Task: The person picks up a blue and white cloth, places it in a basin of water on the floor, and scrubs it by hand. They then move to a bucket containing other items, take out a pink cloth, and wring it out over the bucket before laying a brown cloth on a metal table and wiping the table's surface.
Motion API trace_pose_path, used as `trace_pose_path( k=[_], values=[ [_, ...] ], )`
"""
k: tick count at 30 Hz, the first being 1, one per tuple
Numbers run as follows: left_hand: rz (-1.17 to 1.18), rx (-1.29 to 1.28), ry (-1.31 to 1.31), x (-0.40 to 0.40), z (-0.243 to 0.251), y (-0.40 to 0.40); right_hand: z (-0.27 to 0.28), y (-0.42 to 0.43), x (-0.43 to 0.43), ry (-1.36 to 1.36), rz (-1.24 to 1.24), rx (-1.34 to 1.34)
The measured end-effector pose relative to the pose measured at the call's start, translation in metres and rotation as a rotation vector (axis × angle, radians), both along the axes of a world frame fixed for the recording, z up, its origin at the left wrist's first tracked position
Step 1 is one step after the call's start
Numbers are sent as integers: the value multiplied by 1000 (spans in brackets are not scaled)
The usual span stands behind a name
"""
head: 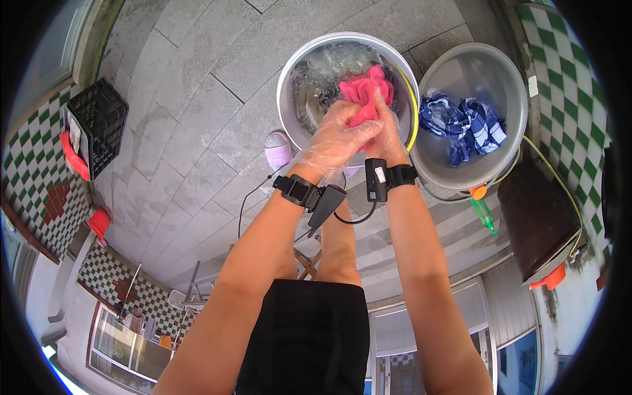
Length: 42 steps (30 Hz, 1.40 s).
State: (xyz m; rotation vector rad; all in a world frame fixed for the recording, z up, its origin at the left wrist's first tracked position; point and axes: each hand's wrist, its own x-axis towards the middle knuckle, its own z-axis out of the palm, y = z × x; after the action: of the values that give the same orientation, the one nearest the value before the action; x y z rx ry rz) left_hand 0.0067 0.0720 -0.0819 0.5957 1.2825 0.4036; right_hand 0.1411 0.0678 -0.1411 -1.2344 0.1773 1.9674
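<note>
A bunched pink cloth is gripped between my two hands over a round metal basin of water. My left hand, in a thin clear plastic glove, closes around the cloth from the left side. Against it on the right, my right hand holds the same cloth, thumb pointing up along it; it is gloved as well. A yellow hose curves over the basin's right rim into the water. In the grey basin to the right lies a blue and white checked cloth.
A lilac slipper shows left of the water basin. Black cables hang near my wrists. A green plastic bottle and a dark brown container stand by the grey basin. Farther left are a black crate and a red bucket.
</note>
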Motion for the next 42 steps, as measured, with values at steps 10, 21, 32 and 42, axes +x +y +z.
trace_pose_path(
  k=[10, 21, 32, 42],
  values=[
    [-63, 426, 826, -28, -80, -4, 20, -40, -17, -1025, 422, 301],
    [-775, 311, 837, -12, -123, 19, -92, -10, -5, -1287, 1307, 370],
    [241, 56, 145, -49, -23, -7, -18, -32, -10, -767, 223, -66],
    [751, 58, -53, -83, 27, -38, 119, -63, 4, -289, -442, 51]
  ],
)
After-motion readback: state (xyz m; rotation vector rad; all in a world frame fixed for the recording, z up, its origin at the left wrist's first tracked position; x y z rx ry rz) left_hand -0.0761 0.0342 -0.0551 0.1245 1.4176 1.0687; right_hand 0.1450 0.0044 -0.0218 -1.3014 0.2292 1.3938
